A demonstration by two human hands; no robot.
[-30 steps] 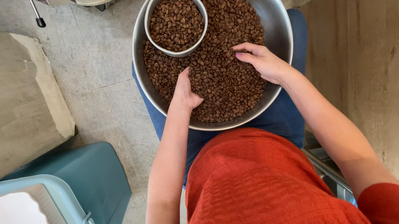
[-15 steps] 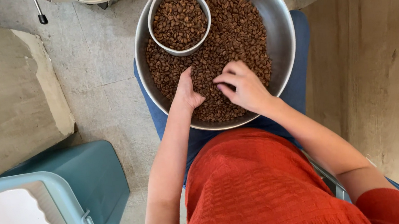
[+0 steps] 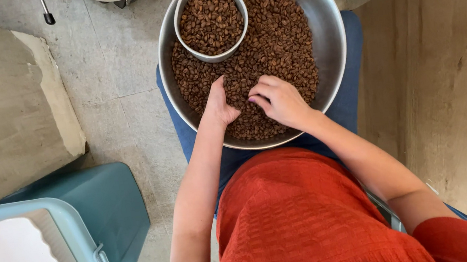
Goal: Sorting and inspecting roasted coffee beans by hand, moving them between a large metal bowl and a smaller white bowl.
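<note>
Beans [image 3: 271, 46] fill big steel bowl [image 3: 329, 51] on lap. Left hand [image 3: 219, 106] lies flat on them, fingers together, likely corralling. Right hand [image 3: 279, 100] curled, fingertips dug into beans; pinch can't tell. Small bowl [image 3: 214, 55] sits inside at far rim, also full of beans. Teal bin [image 3: 82, 233] on floor, left.

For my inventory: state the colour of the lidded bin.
Teal bin, paler lid; head view.

Small bowl [image 3: 211, 19] in big bowl [image 3: 328, 40]
</note>
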